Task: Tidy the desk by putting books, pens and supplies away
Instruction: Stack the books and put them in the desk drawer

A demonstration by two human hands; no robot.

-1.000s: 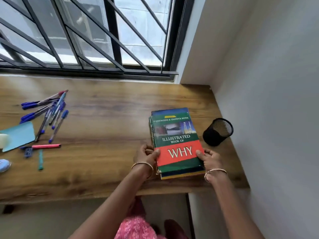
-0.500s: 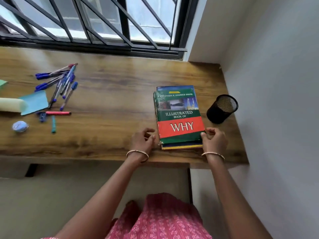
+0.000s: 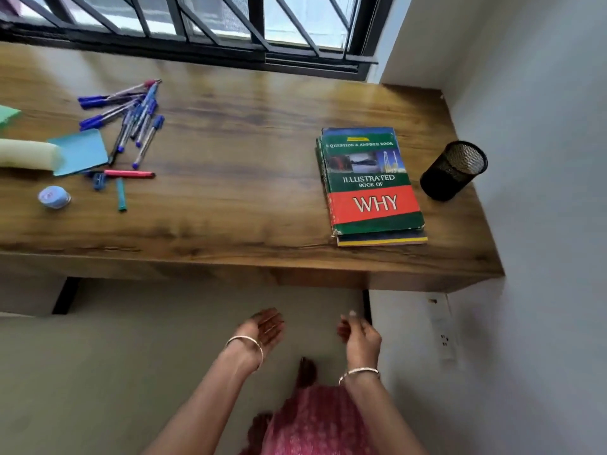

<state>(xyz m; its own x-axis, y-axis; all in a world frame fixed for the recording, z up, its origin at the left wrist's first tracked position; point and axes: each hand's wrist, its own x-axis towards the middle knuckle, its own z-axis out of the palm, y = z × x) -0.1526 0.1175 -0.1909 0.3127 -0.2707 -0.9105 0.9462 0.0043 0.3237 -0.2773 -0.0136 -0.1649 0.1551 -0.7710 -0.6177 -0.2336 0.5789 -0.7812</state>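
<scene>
A stack of books (image 3: 371, 188), topped by a green and red one titled "WHY", lies near the right end of the wooden desk (image 3: 230, 198). Beside it on the right stands an empty black mesh pen cup (image 3: 455, 170). Several blue pens (image 3: 131, 116) lie scattered at the left, with a pink pen (image 3: 129, 174), a teal cap (image 3: 121, 198), blue sticky notes (image 3: 80, 152), a pale yellow roll (image 3: 26, 154) and a small blue tape (image 3: 53, 197). My left hand (image 3: 262, 330) and my right hand (image 3: 359, 336) hang below the desk's front edge, fingers loose, holding nothing.
A barred window (image 3: 197, 24) runs along the back of the desk. A white wall (image 3: 542, 159) closes the right side, with a socket strip (image 3: 443, 326) under the desk. A green paper (image 3: 6, 114) shows at the far left edge.
Both hands have let go of the book stack and dropped back below the desk edge. The view has pulled back and tilted down.
</scene>
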